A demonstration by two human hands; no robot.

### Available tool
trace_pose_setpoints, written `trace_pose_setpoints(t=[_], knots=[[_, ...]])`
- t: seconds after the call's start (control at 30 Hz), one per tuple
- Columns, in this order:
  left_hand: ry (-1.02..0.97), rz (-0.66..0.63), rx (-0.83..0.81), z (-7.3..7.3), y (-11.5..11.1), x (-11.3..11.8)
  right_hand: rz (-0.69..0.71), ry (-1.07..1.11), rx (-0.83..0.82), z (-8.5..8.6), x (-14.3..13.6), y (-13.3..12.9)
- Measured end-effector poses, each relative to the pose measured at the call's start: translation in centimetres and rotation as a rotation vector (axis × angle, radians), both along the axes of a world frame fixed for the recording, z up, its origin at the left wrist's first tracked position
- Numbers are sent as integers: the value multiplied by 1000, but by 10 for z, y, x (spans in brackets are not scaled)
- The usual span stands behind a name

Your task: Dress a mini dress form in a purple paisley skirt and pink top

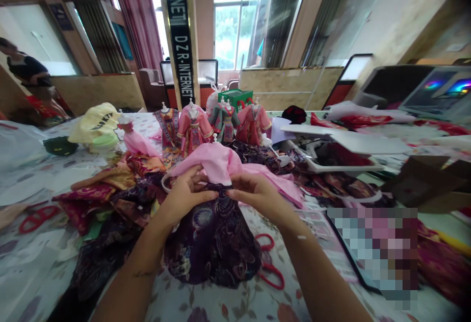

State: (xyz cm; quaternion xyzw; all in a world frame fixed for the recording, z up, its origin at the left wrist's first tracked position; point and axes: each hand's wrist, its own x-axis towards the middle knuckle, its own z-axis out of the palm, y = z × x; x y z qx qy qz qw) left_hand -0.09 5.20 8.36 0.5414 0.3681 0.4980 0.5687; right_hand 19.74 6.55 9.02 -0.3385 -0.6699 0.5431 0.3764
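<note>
Two-handed grip at the waist of a small dressed doll figure: the left hand [187, 192] and the right hand [253, 194] close in from opposite sides, thumbs in front and nearly meeting, each clamped on the waist of the dark patterned skirt [217, 243]. The fingers are partly hidden, so whether they meet behind cannot be told. The skirt hangs directly below the grip, its flared hem spread on the flower-printed desk [198, 307]; this broad base probably helps the figure stand upright, leaving the thumbs free to press the narrow waist. Just above the grip, a pink cloth [217, 160] lies bunched over the upper body, seemingly gathered upward to keep the waist in sight, with a white neck peg [215, 137] showing over it. Below and right of the grip, red scissors handles [272, 275] project from beside the hem, a position that likely suits the right hand. Beyond the grip, finished-looking dressed figures [193, 126] stand in a row, apparently set back to spare the working space. Left of the grip lies a heap of patterned fabric [121, 180]; farther right, a white tray [346, 166] bears more cloth.
</note>
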Motion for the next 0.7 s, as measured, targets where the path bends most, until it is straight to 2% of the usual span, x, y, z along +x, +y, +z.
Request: trace_pose_setpoints(t=[0.37,0.7], knots=[[181,-89,6,-4,-4,-1,-124,80,-29,1,-5,1],[64,3,-58,-3,-3,8,-163,69,32,-2,-8,2]])
